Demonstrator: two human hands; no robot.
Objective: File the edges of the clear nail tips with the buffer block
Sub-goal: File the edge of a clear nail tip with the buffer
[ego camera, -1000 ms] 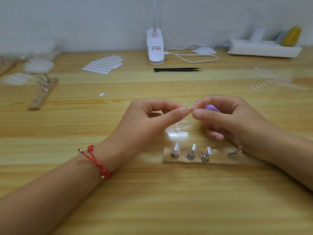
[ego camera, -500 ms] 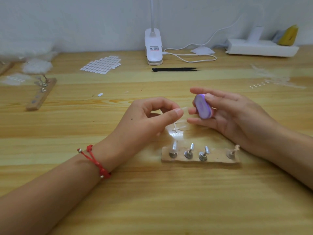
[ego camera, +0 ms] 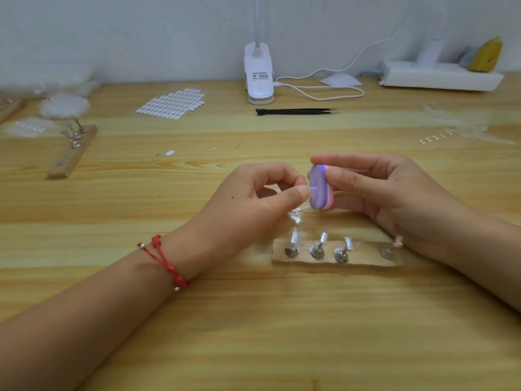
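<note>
**Q:** Grips, quick?

**A:** My left grip point(ego camera: 248, 201) pinches one clear nail tip point(ego camera: 311, 189) between thumb and forefinger, and only a sliver sticks out. My right grip point(ego camera: 380, 193) is clamped on the buffer block point(ego camera: 320, 193). Forefinger goes over the top, thumb sits on the side, and the purple face is turned toward the tip. The tip's edge looks to be touching that face, but it's too small to be sure.

**Q:** Where is all that?

**A:** Held up over the worktop point(ego camera: 253, 334), just behind the wooden strip point(ego camera: 363, 259).

**Q:** How will the tip handle?

**A:** My guess is near weightless, thin, springy and slick. If I pinch too lightly it flicks away. Too hard and it could bend or crack. I'd hold it by its flat faces, close to the edge being filed, and use light strokes. The block seems light, spongy inside and gritty outside. It's easy to hold by its sides, which leaves the filing face free.

**Q:** Containers?

**A:** No real box nearby. The strip carries four metal stands point(ego camera: 317, 252). Three show clear tips point(ego camera: 294, 238) on top. The fourth stand point(ego camera: 387, 252), by my right wrist, is partly hidden, so I can't tell. There are blurred plastic bags point(ego camera: 64, 105) at far left with something pale inside, can't tell what. A second strip point(ego camera: 72, 158) lies there with a few stands.
</note>
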